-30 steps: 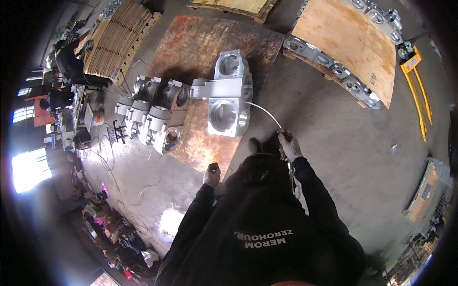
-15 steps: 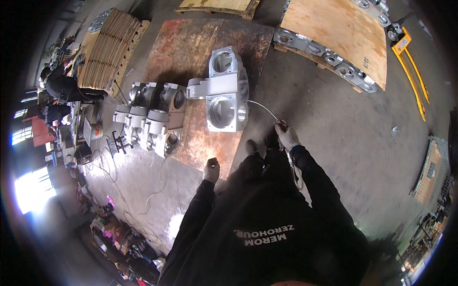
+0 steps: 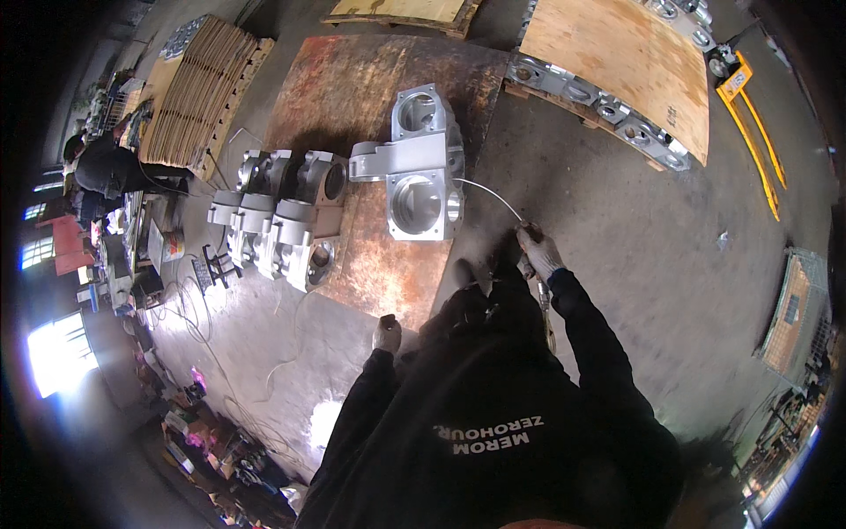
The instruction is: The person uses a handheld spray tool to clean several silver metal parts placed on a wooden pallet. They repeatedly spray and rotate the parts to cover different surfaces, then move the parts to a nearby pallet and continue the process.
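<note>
Since a second ago your right hand point(image 3: 538, 254) has lifted slightly, fingers pinching the thin tube point(image 3: 487, 196) that runs to the aluminium housing point(image 3: 421, 176) on the rusty plate point(image 3: 370, 97), keeping it clear; your left hand point(image 3: 386, 335) hangs curled around something small.

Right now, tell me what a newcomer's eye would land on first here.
The big bright metal casting with round bores, standing on the rusty steel plate in the middle of the floor. A thin hose runs from it to the gloved right hand, while the left hand hangs beside the plate's near edge. Left of the casting sits a cluster of darker grey castings.
</note>
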The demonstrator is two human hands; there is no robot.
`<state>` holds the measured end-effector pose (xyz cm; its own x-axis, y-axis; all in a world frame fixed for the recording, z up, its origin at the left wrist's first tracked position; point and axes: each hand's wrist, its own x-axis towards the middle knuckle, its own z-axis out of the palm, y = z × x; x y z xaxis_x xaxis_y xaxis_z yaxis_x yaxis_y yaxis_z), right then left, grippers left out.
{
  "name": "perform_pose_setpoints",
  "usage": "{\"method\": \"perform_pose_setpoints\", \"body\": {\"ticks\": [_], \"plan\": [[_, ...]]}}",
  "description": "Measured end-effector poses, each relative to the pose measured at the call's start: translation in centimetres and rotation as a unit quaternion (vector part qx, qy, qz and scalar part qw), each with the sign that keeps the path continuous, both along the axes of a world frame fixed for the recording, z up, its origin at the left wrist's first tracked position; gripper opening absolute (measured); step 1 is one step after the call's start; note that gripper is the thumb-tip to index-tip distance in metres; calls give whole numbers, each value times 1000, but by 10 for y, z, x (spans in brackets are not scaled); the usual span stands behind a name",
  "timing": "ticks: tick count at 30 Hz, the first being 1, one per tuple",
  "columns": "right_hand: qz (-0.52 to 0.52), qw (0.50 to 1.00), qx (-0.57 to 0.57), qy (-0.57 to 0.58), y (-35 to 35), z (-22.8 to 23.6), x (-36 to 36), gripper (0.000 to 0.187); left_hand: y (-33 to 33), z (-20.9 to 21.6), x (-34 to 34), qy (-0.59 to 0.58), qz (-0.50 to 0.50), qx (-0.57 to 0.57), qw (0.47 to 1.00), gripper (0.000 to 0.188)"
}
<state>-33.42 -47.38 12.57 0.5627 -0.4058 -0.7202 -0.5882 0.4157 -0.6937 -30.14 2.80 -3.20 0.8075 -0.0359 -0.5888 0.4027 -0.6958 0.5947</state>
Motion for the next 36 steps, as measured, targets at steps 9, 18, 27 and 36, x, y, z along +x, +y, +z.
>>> {"method": "perform_pose_setpoints", "body": {"ticks": [9, 18, 27, 36], "plan": [[30, 999, 7, 10, -14, 19, -6, 40, -29, 7, 41, -27, -40, -37, 998, 27], [40, 998, -31, 24, 2, -27, 5, 28, -75, 46, 57, -23, -47, -121, 991, 25], [26, 997, 47, 53, -10, -2, -12, 35, -23, 26, 30, 24, -27, -18, 999, 26], [95, 993, -21, 60, -2, -18, 21, 41, -31, 28, 50, -29, -78, -17, 996, 31]]}}
